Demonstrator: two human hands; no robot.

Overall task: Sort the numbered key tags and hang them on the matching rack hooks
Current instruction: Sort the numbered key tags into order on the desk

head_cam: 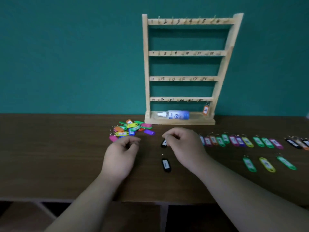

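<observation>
- The view is dim and soft: the numbers on the key tags cannot be read, and several handwritten numbers on the wooden rack (pixel 184 78) are smeared.
- A black key tag (pixel 164 143) is pinched in the curled fingers of the right hand (pixel 181 143) just above the desk (pixel 50 156). Its upper end is hidden by those fingers.
- The left hand (pixel 122 153) is curled, thumb close to fingertips. Whether anything is held in it cannot be told.
- A row of tags (pixel 234 140) is laid out at the right, partly covered by the right hand and cut off by the frame edge.
- A second black tag (pixel 166 164) lies flat between the two wrists.
- A loose pile of coloured tags (pixel 132 129) lies just beyond the left hand.
- Three more tags (pixel 267 164) are spaced out nearer than the row.
- An orange tag (pixel 206 110) hangs from the rack's lowest rail at its right end, and a bottle (pixel 177 114) lies on the rack's base.
</observation>
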